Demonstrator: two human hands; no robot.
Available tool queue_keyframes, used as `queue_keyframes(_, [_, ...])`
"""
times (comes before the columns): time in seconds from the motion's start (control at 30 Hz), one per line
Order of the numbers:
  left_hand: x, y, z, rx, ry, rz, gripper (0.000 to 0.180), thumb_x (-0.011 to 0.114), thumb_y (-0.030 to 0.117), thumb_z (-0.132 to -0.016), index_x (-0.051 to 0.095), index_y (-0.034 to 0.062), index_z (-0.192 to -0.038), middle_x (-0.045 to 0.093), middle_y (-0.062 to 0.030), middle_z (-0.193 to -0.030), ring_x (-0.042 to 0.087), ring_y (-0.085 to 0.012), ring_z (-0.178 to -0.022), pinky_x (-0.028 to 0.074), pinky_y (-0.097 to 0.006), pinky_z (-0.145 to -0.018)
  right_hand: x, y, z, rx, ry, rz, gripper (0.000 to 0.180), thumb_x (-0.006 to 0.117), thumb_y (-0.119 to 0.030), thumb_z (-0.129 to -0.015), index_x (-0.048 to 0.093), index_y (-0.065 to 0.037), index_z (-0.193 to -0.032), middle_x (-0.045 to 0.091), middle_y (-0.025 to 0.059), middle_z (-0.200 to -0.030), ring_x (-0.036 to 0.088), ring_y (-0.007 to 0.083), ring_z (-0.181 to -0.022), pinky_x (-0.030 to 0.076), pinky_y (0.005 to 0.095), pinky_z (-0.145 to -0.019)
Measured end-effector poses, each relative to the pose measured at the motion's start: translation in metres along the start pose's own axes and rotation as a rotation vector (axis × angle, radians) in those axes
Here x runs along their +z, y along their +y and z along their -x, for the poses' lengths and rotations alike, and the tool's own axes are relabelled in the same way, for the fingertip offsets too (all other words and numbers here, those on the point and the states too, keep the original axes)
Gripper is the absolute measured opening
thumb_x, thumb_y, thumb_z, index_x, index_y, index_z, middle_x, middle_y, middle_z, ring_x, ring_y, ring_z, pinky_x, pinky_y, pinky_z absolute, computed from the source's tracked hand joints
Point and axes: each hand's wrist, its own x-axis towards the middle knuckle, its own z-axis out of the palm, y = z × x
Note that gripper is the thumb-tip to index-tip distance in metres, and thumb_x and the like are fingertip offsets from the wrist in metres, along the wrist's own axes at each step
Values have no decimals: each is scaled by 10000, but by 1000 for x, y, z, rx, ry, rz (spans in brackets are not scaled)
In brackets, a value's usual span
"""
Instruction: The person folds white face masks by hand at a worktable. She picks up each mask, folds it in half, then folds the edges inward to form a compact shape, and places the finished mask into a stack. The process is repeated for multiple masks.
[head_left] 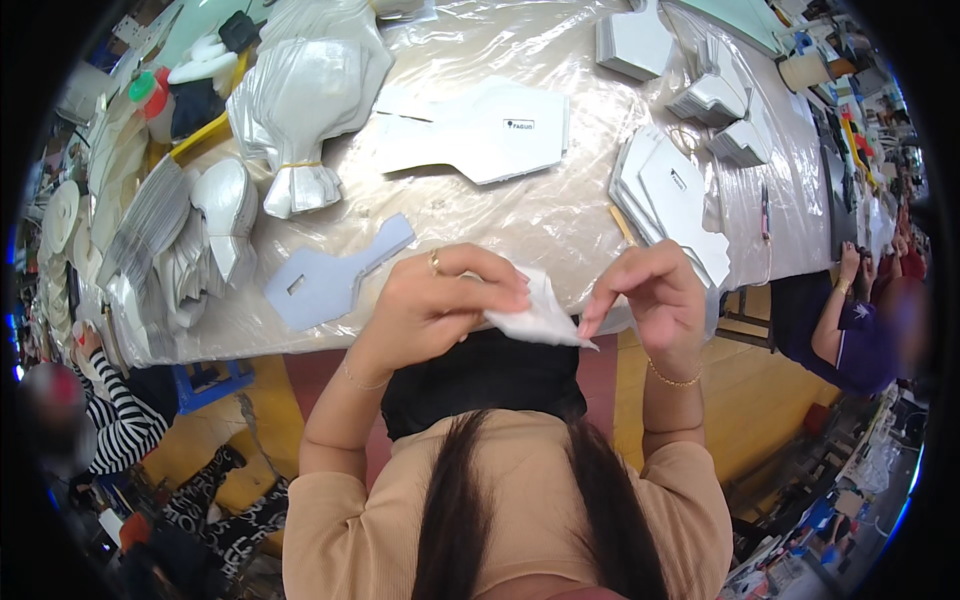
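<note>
A white, soft, folded piece of cloth or tissue [538, 315] is held up in front of my body at the table's near edge. My left hand [435, 295] is closed on its left end, fingers over the top and thumb beneath. At its pointed right corner my right hand [645, 305] pinches with the fingertips, the other fingers curled. To the left of my left hand lies a flat blue-grey template [330, 278] with a small slot. Beyond my hands is a stack of white cut pieces [480, 130], the top one with a small printed label.
Banded white pieces [300, 110] and more stacks [225, 205] fill the left side. Other stacks [665, 190], [635, 45] stand at the right, near a thin pen-like tool [765, 212]. Clear plastic covers the table [440, 225]. Other people work at both sides.
</note>
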Motion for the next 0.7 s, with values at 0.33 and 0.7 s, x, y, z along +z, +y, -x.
queue_keyframes(0.33, [-8,18,19,113,-126,-157,292,730,16,-682,806,186,-907,718,-43,-1067,633,-303,-1130,456,-434,-948,-14,29,-7,483,29,232,298,773,-227,-884,628,-23,-1045,626,-1,-895,549,53,-768,457,214,-692])
queue_keyframes(0.7, [-3,13,28,70,-117,-176,215,741,59,-729,804,145,-915,727,-129,-1104,654,-351,-1113,460,-460,-953,2,44,-6,69,47,513,121,756,-41,-844,642,-17,-877,635,46,-910,599,120,-800,479,224,-714])
